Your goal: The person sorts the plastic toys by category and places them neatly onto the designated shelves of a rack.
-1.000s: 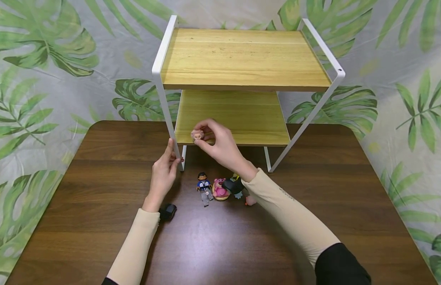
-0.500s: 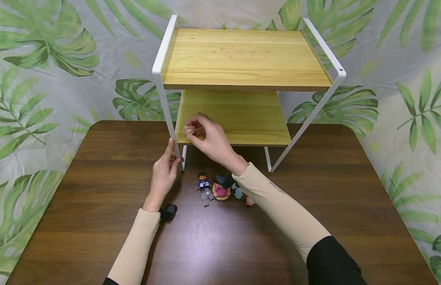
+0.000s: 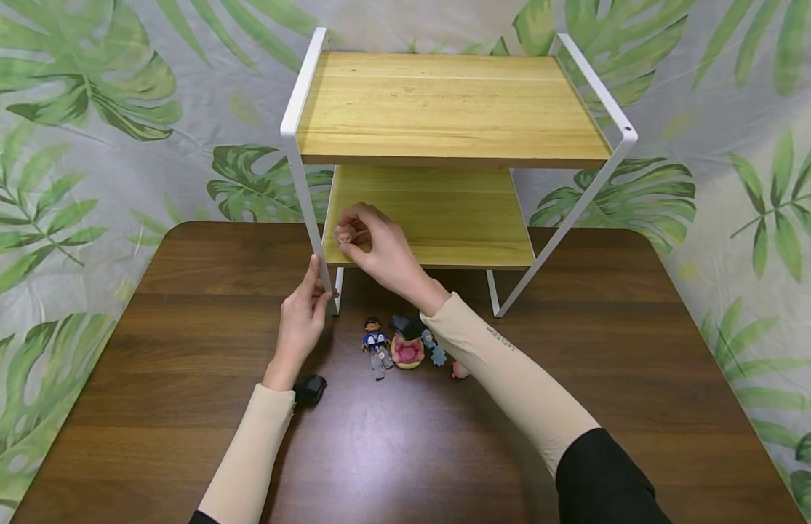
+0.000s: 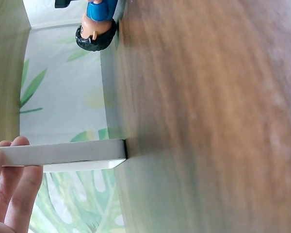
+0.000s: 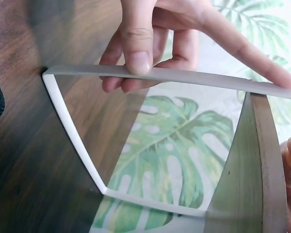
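1. Head: the right hand pinches a small pinkish figurine between thumb and fingertips, near the lower shelf; the left hand grips the white rack leg.
2. Left wrist: a black-haired toy man sits well apart from the left fingers.
3. Right wrist: left index straight along the leg; right fingertips partly cut off.

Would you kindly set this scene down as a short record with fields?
Left hand: grips the white front left leg of the two-tier shelf unit
Right hand: pinches a small pinkish figure
Held figure's place: at the left end of the lower shelf; contact unclear
On the table: dark-haired figure in blue, pink toy, light-blue figure
Backdrop: leaf print
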A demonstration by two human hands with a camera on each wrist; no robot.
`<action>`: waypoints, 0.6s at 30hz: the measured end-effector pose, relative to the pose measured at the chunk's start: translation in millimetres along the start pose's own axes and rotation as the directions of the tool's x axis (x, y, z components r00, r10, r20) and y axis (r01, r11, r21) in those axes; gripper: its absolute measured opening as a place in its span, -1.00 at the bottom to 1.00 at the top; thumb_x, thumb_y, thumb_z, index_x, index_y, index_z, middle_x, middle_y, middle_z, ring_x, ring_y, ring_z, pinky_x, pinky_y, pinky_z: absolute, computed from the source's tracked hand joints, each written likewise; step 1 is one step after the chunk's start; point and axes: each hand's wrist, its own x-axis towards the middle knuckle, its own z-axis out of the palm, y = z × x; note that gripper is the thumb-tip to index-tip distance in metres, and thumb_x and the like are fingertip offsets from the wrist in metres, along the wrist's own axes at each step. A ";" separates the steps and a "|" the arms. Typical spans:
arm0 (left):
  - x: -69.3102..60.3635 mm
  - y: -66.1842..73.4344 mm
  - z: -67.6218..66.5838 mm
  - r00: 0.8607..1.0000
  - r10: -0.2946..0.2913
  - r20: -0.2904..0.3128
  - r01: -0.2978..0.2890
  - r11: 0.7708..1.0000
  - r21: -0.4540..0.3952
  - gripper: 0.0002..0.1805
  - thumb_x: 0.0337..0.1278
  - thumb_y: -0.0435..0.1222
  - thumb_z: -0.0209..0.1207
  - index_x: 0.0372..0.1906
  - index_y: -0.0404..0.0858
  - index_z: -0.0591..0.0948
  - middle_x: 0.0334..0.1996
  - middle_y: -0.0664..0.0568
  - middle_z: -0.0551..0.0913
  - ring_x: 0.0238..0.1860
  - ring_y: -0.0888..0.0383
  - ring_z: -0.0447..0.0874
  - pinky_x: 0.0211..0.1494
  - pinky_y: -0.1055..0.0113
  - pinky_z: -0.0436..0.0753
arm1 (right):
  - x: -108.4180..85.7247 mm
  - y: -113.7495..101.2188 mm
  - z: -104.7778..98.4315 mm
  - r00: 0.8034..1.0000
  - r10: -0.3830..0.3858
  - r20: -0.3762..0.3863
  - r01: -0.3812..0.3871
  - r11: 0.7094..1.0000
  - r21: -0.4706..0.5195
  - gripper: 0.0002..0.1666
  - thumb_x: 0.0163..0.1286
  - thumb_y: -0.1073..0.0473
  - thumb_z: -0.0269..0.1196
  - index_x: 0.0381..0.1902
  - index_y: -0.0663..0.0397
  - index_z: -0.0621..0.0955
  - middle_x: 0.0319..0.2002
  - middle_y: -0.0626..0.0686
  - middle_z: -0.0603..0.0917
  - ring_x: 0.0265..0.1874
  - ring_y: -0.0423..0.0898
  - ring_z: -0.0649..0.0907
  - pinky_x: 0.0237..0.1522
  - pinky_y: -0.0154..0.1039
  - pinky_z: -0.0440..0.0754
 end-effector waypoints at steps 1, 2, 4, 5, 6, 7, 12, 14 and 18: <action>0.0 -0.1 0.1 1.000 0.000 -0.001 0.000 1.000 0.000 0.24 0.03 -0.68 0.19 0.41 0.57 -0.11 -0.46 -0.26 0.59 -0.44 -0.12 0.65 -0.33 0.01 0.64 | 0.0 0.4 0.0 1.000 -0.001 0.001 0.001 1.000 -0.002 -0.71 0.28 0.38 0.27 -0.06 0.27 0.49 -0.17 0.10 0.55 -0.21 -0.12 0.59 -0.12 -0.45 0.53; -0.1 -0.3 0.1 1.000 0.001 -0.002 -0.001 1.000 0.001 0.24 0.03 -0.68 0.19 0.41 0.56 -0.11 -0.47 -0.26 0.58 -0.44 -0.12 0.65 -0.34 0.01 0.64 | -0.1 0.6 0.0 1.000 -0.002 0.002 0.002 1.000 -0.004 -0.71 0.28 0.38 0.27 -0.06 0.27 0.49 -0.17 0.10 0.55 -0.21 -0.12 0.59 -0.11 -0.45 0.53; -0.1 -0.4 0.2 1.000 0.001 -0.002 -0.001 1.000 0.001 0.24 0.03 -0.68 0.19 0.41 0.56 -0.11 -0.47 -0.26 0.58 -0.44 -0.13 0.65 -0.34 0.01 0.64 | -0.2 1.1 -0.1 1.000 -0.003 0.003 0.003 1.000 -0.005 -0.70 0.28 0.37 0.27 -0.05 0.26 0.49 -0.15 0.10 0.55 -0.20 -0.11 0.59 -0.10 -0.45 0.53; -0.1 -0.4 0.3 1.000 0.000 -0.002 0.000 1.000 0.002 0.24 0.03 -0.68 0.19 0.41 0.56 -0.11 -0.47 -0.26 0.58 -0.44 -0.13 0.65 -0.34 0.01 0.64 | -0.1 1.4 -0.1 1.000 -0.002 0.004 0.002 1.000 -0.005 -0.69 0.28 0.37 0.28 -0.04 0.26 0.49 -0.14 0.11 0.55 -0.20 -0.11 0.60 -0.09 -0.45 0.53; -0.1 -0.3 0.3 1.000 -0.001 -0.001 0.001 1.000 0.002 0.24 0.03 -0.69 0.19 0.41 0.56 -0.11 -0.47 -0.26 0.58 -0.44 -0.13 0.65 -0.34 0.01 0.64 | -0.1 1.5 -0.2 1.000 -0.002 0.006 0.002 1.000 -0.004 -0.69 0.27 0.37 0.28 -0.03 0.26 0.49 -0.13 0.11 0.55 -0.19 -0.11 0.60 -0.09 -0.44 0.53; -0.1 -0.2 0.3 1.000 -0.002 0.000 0.002 1.000 0.002 0.24 0.03 -0.69 0.18 0.41 0.57 -0.11 -0.47 -0.26 0.58 -0.44 -0.13 0.65 -0.34 0.01 0.64 | -0.1 1.7 -0.3 1.000 0.000 0.007 0.001 1.000 -0.003 -0.68 0.27 0.37 0.28 -0.03 0.25 0.49 -0.12 0.11 0.55 -0.19 -0.10 0.60 -0.08 -0.44 0.52; -0.1 0.6 0.5 1.000 -0.004 0.000 0.004 1.000 -0.002 0.26 0.02 -0.70 0.18 0.41 0.57 -0.11 -0.47 -0.24 0.58 -0.44 -0.13 0.65 -0.34 0.01 0.64 | -1.1 1.8 -2.2 1.000 0.004 0.004 -0.004 1.000 0.008 -0.63 0.26 0.37 0.29 0.01 0.25 0.48 -0.09 0.12 0.56 -0.17 -0.08 0.62 -0.07 -0.43 0.53; 0.0 0.8 0.7 1.000 -0.001 -0.004 0.001 1.000 -0.004 0.27 0.00 -0.71 0.18 0.41 0.57 -0.11 -0.47 -0.22 0.59 -0.44 -0.12 0.65 -0.34 0.01 0.64 | -2.0 1.8 -3.8 1.000 0.008 0.000 -0.008 1.000 0.011 -0.63 0.27 0.37 0.29 0.02 0.25 0.48 -0.08 0.12 0.56 -0.16 -0.08 0.63 -0.07 -0.43 0.54; 0.0 0.8 0.8 1.000 0.000 -0.007 0.000 1.000 -0.002 0.28 -0.01 -0.71 0.19 0.41 0.58 -0.12 -0.47 -0.20 0.59 -0.44 -0.12 0.66 -0.35 0.02 0.64 | -4.2 2.0 -7.5 1.000 0.029 -0.006 -0.029 0.999 0.019 -0.62 0.27 0.37 0.28 0.04 0.25 0.49 -0.06 0.13 0.56 -0.13 -0.06 0.65 -0.06 -0.39 0.55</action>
